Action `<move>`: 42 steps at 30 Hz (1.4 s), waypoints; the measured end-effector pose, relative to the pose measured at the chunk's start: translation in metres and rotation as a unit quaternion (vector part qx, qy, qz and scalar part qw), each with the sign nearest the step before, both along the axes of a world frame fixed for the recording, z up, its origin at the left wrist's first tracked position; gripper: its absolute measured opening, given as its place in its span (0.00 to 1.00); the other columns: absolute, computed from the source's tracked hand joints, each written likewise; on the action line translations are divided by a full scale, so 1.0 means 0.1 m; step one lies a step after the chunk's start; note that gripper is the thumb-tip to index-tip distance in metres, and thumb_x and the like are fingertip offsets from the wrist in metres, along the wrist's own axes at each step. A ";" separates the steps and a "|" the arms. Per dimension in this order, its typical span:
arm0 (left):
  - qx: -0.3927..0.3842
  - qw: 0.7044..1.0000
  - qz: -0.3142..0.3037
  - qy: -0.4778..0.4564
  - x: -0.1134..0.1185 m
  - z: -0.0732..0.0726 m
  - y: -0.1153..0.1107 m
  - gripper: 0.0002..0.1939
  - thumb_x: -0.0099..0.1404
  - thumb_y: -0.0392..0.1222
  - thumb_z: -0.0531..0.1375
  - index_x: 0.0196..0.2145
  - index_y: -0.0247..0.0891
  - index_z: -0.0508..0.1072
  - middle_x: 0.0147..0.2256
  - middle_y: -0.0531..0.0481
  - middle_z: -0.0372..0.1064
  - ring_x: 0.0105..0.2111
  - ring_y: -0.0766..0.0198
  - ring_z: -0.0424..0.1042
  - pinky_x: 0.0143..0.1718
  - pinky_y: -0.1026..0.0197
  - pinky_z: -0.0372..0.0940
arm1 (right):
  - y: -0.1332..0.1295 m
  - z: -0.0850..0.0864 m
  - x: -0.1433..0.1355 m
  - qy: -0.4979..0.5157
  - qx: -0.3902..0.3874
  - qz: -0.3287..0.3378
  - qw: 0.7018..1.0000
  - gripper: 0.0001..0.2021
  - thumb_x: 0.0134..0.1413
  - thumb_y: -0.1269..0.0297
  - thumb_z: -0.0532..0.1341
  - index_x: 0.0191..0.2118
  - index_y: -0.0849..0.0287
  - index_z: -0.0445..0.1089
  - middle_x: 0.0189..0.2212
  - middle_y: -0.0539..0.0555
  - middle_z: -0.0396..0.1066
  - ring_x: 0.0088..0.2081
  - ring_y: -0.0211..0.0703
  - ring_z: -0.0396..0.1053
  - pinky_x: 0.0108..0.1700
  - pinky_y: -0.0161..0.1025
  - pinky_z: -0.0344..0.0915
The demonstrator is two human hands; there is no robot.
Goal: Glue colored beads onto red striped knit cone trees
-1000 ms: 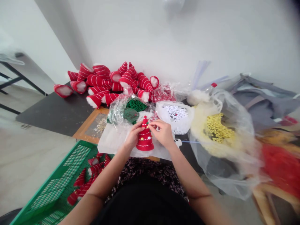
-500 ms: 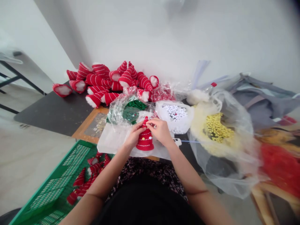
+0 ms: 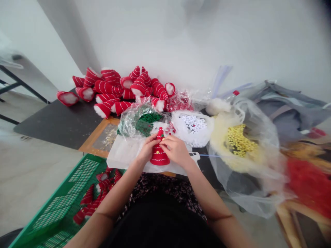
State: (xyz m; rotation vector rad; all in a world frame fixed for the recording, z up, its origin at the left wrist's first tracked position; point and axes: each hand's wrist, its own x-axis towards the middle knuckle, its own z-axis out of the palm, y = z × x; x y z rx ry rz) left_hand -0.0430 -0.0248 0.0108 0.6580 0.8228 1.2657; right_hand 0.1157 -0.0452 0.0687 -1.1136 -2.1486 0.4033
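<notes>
Though higher before, right hand (image 3: 176, 149) lower

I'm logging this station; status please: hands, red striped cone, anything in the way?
Left hand holding red striped cone. Right hand at cone's right side. Green and yellow pompoms on it. Bag of green pompoms beyond, not blocking.

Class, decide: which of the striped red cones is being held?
The cone over the white sheet, between the left hand and right hand; the others are in the pile behind or the green crate.
</notes>
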 end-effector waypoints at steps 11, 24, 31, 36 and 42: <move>-0.026 0.998 -0.023 -0.059 -0.09 0.06 -0.02 0.23 0.47 0.39 0.73 0.44 0.35 0.85 0.38 0.45 0.84 0.35 0.57 0.79 0.43 0.58 0.70 | 0.02 -0.03 0.16 0.183 -0.062 -0.052 0.980 0.06 0.62 0.67 0.67 0.37 0.54 0.84 0.34 0.54 0.83 0.28 0.42 0.73 0.32 0.38 0.71; -0.071 0.993 -0.016 -0.088 -0.17 0.00 -0.01 0.20 0.48 0.38 0.72 0.41 0.34 0.82 0.38 0.44 0.83 0.37 0.56 0.81 0.43 0.58 0.73 | -0.03 -0.05 0.13 0.195 -0.058 -0.039 0.978 0.06 0.63 0.67 0.66 0.37 0.54 0.83 0.34 0.54 0.82 0.29 0.42 0.73 0.32 0.38 0.71; -0.068 0.991 -0.038 -0.105 -0.15 0.03 -0.01 0.23 0.49 0.40 0.70 0.44 0.33 0.82 0.38 0.42 0.83 0.41 0.52 0.82 0.45 0.55 0.74 | -0.13 -0.08 0.12 0.164 -0.083 0.004 0.983 0.06 0.63 0.66 0.67 0.36 0.53 0.83 0.33 0.53 0.82 0.29 0.43 0.75 0.32 0.38 0.72; -0.068 0.993 -0.031 -0.096 -0.15 0.03 0.00 0.22 0.49 0.39 0.70 0.44 0.34 0.82 0.38 0.43 0.83 0.42 0.51 0.82 0.46 0.54 0.74 | -0.15 -0.07 0.09 0.158 -0.058 -0.005 0.986 0.07 0.64 0.66 0.66 0.37 0.53 0.84 0.33 0.54 0.83 0.30 0.43 0.75 0.32 0.39 0.72; -0.053 0.995 -0.007 -0.086 -0.16 0.05 -0.02 0.21 0.48 0.37 0.70 0.42 0.33 0.83 0.38 0.43 0.83 0.39 0.53 0.82 0.44 0.57 0.74 | -0.30 0.08 0.04 0.162 -0.013 0.014 0.987 0.06 0.67 0.66 0.66 0.43 0.51 0.84 0.38 0.54 0.82 0.36 0.45 0.78 0.41 0.41 0.77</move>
